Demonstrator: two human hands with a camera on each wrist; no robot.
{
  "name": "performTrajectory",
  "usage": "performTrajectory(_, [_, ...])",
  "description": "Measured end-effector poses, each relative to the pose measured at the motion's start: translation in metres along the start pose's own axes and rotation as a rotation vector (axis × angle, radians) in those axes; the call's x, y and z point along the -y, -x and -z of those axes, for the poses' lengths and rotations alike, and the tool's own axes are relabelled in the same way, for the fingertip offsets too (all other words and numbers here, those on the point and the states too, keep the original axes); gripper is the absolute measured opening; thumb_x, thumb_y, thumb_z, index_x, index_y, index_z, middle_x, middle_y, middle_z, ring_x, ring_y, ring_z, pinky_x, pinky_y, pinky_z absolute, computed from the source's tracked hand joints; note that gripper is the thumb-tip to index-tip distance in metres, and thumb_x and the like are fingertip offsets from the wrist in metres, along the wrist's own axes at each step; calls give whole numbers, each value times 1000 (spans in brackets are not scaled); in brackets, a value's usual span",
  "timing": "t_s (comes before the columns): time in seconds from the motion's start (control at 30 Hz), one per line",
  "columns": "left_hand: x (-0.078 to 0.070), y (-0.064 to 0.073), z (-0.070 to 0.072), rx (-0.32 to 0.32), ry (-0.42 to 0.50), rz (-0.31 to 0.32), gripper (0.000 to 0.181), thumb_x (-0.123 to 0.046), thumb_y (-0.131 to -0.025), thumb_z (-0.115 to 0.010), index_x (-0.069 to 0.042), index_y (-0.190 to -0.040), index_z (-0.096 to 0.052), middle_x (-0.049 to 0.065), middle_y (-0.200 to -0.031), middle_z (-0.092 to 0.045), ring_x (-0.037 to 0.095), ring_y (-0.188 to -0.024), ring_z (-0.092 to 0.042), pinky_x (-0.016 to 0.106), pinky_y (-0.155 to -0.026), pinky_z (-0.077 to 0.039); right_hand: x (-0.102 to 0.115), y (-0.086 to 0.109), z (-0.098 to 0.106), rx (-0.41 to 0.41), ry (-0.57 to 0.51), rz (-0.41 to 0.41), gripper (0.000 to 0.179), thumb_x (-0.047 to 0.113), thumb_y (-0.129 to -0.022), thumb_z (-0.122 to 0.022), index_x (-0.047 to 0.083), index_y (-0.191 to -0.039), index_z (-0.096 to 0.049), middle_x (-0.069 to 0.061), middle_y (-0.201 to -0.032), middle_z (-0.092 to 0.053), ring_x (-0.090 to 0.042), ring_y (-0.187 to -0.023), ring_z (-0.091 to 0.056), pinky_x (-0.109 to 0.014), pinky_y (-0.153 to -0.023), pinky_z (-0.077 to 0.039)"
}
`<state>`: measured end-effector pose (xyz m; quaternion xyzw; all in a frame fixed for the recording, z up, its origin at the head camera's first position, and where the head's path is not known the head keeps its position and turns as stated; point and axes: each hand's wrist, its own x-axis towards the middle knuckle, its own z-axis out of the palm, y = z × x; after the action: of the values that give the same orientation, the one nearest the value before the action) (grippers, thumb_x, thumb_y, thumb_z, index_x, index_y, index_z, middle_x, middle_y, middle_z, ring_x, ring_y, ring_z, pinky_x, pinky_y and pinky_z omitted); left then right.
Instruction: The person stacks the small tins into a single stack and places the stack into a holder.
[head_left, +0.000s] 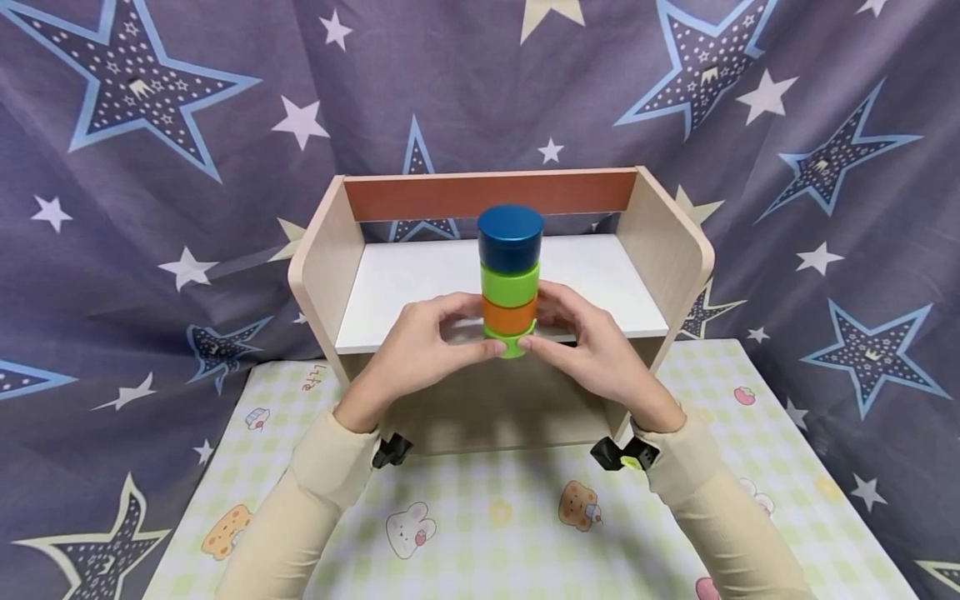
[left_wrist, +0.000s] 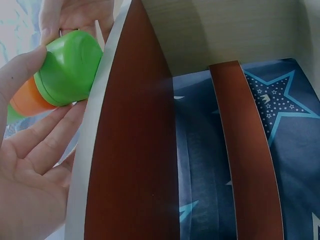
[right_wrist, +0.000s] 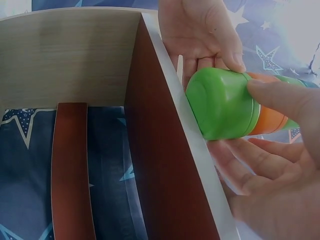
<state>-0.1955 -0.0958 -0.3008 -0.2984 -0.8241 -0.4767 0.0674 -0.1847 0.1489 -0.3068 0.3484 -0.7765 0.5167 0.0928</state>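
A stack of coloured cups [head_left: 509,287] stands upright between my two hands, dark blue on top, then green, orange and green. My left hand [head_left: 426,343] grips it low from the left, the thumb in front and the other fingers behind. From the right, my right hand [head_left: 592,346] holds it the same way, with the thumb tips close together on the near side. Both wrist views show the rounded green base of the stack [left_wrist: 70,65] [right_wrist: 222,104] at the front edge of the shelf board [right_wrist: 185,130]. Whether it bears on the board, I cannot tell.
A small wooden shelf unit [head_left: 318,271] with raised sides and a reddish-brown back rail [head_left: 491,196] stands on the table. Below its white top board [head_left: 420,275] is an open lower compartment. A checked cloth [head_left: 480,533] covers the table. A star-patterned curtain [head_left: 465,83] hangs behind.
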Motion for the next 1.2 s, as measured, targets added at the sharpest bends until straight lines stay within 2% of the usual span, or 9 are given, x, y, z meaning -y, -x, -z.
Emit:
performTrajectory(0.37, [4,-5,2,-9,13,41,50,-37,-83,-84,-18,-127,-69,-8,-119,-69,10,-114,-61,36,-100,-50,-5,-8,-2,-20,60,18,61,7,-92,-73,10,-147,-46,-6,-129,-64,-18,-116,-61,-41,-98,-51])
performTrajectory(0.67, [8,-6,-1,-55,-33,54,52,-42,-84,-82,-19,-128,-68,-7,-120,-69,11,-113,-62,36,-98,-52,-8,-11,-8,-101,82,44,61,5,-90,-76,7,-144,-48,-11,-126,-62,-22,-104,-64,-39,-90,-56])
performTrajectory(0.8, [8,-8,-2,-87,-63,40,51,-40,-83,-83,-16,-126,-69,-5,-117,-69,12,-109,-62,35,-95,-53,-9,-10,-9,-142,131,41,62,5,-88,-78,5,-143,-49,-11,-117,-62,-22,-95,-66,-39,-85,-58])
performTrajectory(1.0, [8,-10,-3,-122,-110,37,51,-35,-81,-86,-11,-123,-70,1,-97,-63,15,-90,-63,34,-83,-55,-9,-9,-10,-158,167,11,61,5,-89,-77,4,-142,-48,-9,-102,-64,-19,-90,-65,-38,-84,-58])
performTrajectory(1.2, [7,-11,-4,-134,-81,76,53,-33,-84,-84,-12,-129,-66,3,-96,-64,16,-88,-63,34,-83,-56,-8,-8,-10,-157,170,-13,61,4,-89,-76,5,-142,-47,-9,-103,-64,-18,-92,-65,-38,-86,-58])
